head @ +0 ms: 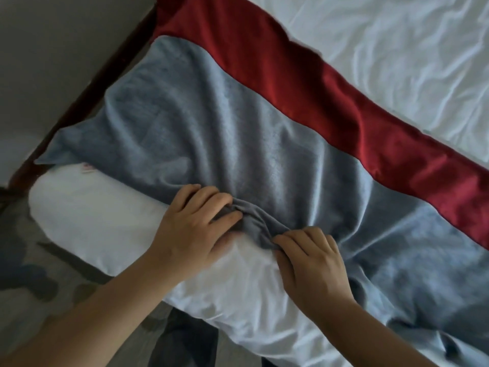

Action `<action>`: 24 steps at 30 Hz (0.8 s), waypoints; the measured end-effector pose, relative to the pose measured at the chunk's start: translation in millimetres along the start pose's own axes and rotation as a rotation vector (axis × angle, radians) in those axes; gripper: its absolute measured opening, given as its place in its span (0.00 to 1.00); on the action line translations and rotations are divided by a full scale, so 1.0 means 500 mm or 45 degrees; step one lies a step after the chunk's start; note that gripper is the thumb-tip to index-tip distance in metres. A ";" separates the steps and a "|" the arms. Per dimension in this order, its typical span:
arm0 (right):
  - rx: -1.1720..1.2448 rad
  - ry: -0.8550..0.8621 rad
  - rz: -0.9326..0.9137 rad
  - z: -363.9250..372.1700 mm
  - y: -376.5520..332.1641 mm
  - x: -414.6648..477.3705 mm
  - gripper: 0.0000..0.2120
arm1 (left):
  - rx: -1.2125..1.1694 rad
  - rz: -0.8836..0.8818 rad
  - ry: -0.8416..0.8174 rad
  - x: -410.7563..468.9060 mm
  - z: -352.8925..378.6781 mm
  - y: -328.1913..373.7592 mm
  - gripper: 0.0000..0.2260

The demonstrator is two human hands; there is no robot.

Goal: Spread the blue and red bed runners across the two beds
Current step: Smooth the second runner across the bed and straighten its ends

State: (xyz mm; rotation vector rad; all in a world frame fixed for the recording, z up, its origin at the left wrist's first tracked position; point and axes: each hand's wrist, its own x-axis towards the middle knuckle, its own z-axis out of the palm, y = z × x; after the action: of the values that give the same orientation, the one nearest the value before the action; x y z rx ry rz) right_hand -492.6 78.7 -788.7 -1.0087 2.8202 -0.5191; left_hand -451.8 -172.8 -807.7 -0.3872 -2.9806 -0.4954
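Observation:
A grey-blue bed runner (238, 128) lies across the foot of a white-sheeted bed (397, 49), wrinkled toward its near edge. A shiny red runner (330, 83) lies flat beside it on the far side, their long edges touching. My left hand (195, 221) pinches a bunched fold at the blue runner's near edge. My right hand (312, 263) grips the same bunched edge just to the right. The blue runner's left corner hangs over the mattress side.
A dark wooden bed frame (87, 88) runs along the bed's left side, with pale floor beyond it. The white mattress corner (79, 221) sticks out below the blue runner. A patterned grey carpet (39, 282) lies at the lower left.

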 end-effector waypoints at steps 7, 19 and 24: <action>0.204 0.072 -0.178 -0.018 -0.025 -0.053 0.09 | -0.075 0.192 0.238 -0.024 -0.008 0.029 0.07; 0.334 -0.202 -0.030 -0.004 -0.052 0.004 0.04 | -0.310 0.034 -0.229 0.008 -0.058 0.016 0.03; 0.251 0.022 0.416 -0.041 0.072 0.189 0.22 | -0.090 -0.173 -0.111 0.231 -0.016 -0.034 0.21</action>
State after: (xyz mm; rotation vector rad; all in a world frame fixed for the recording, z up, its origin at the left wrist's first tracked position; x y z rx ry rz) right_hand -591.5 51.0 -780.6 -0.4972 2.7967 -0.7471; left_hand -567.3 -164.2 -790.0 -0.2176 -3.0947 -0.6141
